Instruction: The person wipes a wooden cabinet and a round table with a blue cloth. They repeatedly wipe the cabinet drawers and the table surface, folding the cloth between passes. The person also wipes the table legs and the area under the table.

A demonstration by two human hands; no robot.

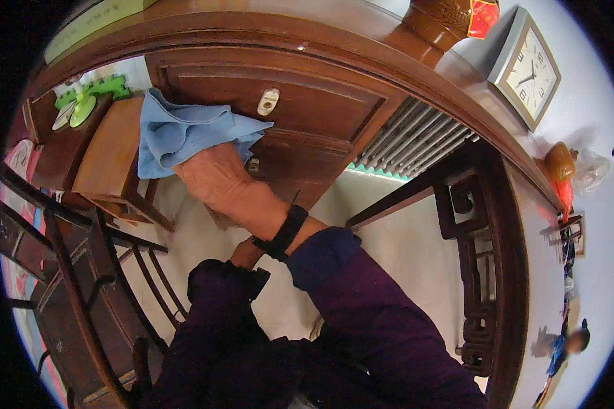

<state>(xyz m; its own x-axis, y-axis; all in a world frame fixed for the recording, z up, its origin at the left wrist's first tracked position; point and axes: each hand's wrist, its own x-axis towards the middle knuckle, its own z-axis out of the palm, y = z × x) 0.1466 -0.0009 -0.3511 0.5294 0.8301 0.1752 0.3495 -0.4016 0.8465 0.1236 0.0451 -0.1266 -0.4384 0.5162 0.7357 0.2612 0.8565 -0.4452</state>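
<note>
My right hand [208,174] reaches across to the left, its fingers hidden in the folds of a blue cloth [184,126]. The cloth lies bunched at the left end of the dark wooden cabinet front [320,82], and one corner trails to the right. A pale oval fitting [269,101] sits on the panel just above that corner. Lower down, my left hand [245,253] shows only in part behind the right forearm. Its fingers are hidden, and whatever it touches is out of sight. Dark straps circle both wrists.
A wooden stool [109,160] stands beside the cabinet at left, with a dark slatted chair [82,286] nearer me. Carved dark furniture [484,273] rises on the right. On the cabinet top are a brown jar [440,24] and a square clock [529,71]. Radiator fins [416,140] show underneath.
</note>
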